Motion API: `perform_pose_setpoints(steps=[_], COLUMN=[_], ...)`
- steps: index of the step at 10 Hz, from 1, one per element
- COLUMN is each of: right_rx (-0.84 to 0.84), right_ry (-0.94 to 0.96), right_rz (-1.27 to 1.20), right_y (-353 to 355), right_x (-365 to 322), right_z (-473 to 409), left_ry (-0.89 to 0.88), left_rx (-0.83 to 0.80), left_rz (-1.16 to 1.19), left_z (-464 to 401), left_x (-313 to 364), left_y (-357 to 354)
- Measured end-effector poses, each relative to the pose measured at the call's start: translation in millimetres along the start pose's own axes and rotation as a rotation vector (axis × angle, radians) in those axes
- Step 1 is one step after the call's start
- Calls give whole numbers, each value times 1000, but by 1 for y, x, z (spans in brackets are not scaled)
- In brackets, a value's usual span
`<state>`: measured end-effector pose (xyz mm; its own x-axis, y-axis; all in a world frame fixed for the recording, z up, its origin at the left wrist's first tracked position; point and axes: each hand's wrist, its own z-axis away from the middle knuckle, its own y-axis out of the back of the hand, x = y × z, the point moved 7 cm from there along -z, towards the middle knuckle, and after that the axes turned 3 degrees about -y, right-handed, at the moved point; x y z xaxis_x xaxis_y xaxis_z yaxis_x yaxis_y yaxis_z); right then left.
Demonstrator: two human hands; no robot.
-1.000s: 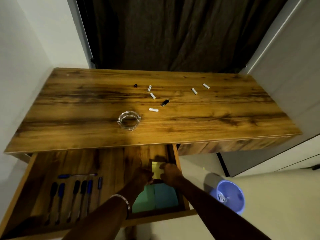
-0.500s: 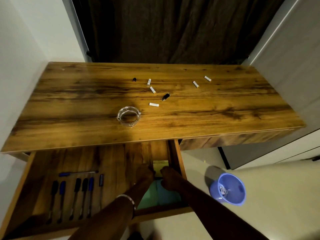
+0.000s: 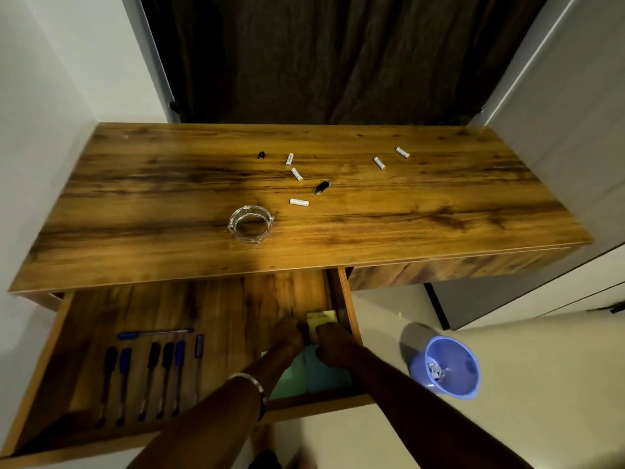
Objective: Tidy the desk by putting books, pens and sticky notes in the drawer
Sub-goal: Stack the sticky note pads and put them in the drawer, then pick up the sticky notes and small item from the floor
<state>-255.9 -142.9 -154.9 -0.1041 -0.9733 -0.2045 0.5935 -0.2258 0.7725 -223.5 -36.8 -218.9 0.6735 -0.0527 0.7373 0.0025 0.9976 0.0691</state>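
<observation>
While both hands, left hand point(image 3: 287, 333) and right hand point(image 3: 333, 340), pinch the yellow sticky notes point(image 3: 321, 318) at the open drawer point(image 3: 345, 299) far right corner: could fan or snag against the wall.

Both forearms extended forward, left hand point(image 3: 290, 333) and right hand point(image 3: 333, 337) side by side, fingers curled downward

yellow sticky notes point(image 3: 321, 319) half hidden by hands — bin scraps point(image 3: 435, 370) indistinct

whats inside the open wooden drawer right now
Blue and black pens at left; yellow sticky notes and green and blue pads at right. Both hands partly cover them.
</observation>
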Motion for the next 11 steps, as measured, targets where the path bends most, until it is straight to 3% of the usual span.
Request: perform_pose_setpoints(steps=[1,2,4,7,10,11], right_rx=[124,257,475,509,496,495], right_ry=[35,19,-51,-211,-481,-598], right_rz=[-72,-178,-118,-114,-201,-261], right_y=[16,40,82,102,73,48], right_x=[0,2,12,58,109,120], right_z=[9,20,52,97,152,179], left_ry=[-157,-282,-452,-668,-812,-903], left_rx=[-72,-62,-61,-141,-419,-579], left_rz=[-258,-314,-547,-643,-778,-893], left_z=[12,34,65,117,148,165], left_x=[19,48,90,143,137,121], left_y=[-2,3,-3,-42,-103,-123])
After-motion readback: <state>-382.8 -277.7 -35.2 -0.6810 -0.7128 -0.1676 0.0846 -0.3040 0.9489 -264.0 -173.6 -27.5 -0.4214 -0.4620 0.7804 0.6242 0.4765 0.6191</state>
